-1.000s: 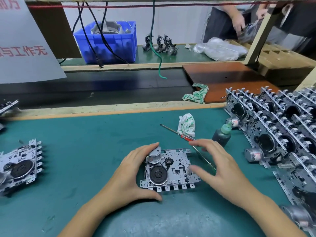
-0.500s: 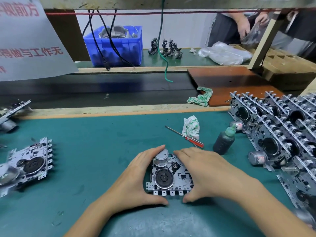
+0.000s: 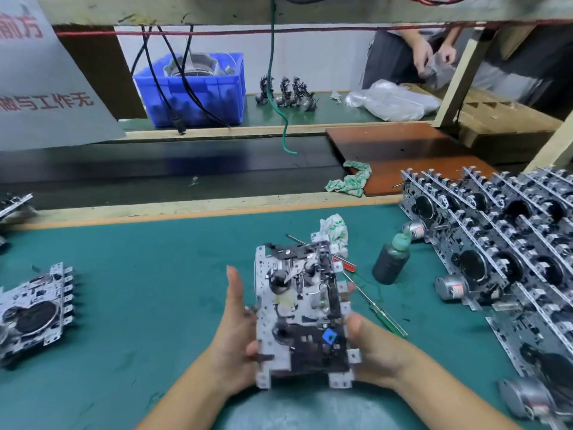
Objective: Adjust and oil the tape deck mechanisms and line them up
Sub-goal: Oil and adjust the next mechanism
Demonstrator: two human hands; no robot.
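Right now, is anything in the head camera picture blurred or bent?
Head view: the held tape deck mechanism and both hands, left hand and right hand, are slightly motion-smeared; the wide lens bows the wooden beam overhead; lighting is even, without harsh glare.

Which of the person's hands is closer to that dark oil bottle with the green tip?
The right hand. It holds the right edge of the lifted tape mechanism, with the oil bottle beyond it to the right. The left hand grips the opposite edge, farther away.
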